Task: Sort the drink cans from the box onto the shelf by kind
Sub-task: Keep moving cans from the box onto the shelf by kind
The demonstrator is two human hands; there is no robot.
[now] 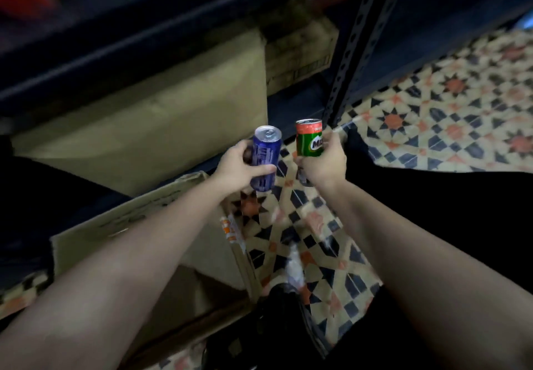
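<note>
With the left hand (pixel 236 167) gripping a blue can (pixel 265 159) and the right hand (pixel 324 165) a green can (pixel 309 139), both just above the open box (pixel 150 225), a loosened grip could drop either onto the tiled floor (pixel 432 110).

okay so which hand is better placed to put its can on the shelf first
Probably the right hand: its green can is beside the shelf upright; the left hand with the blue can is nearer the box.

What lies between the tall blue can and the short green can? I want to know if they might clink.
In the head view, nothing lies between the tall blue can and the short green can; only patterned floor tiles show through the gap.
</note>
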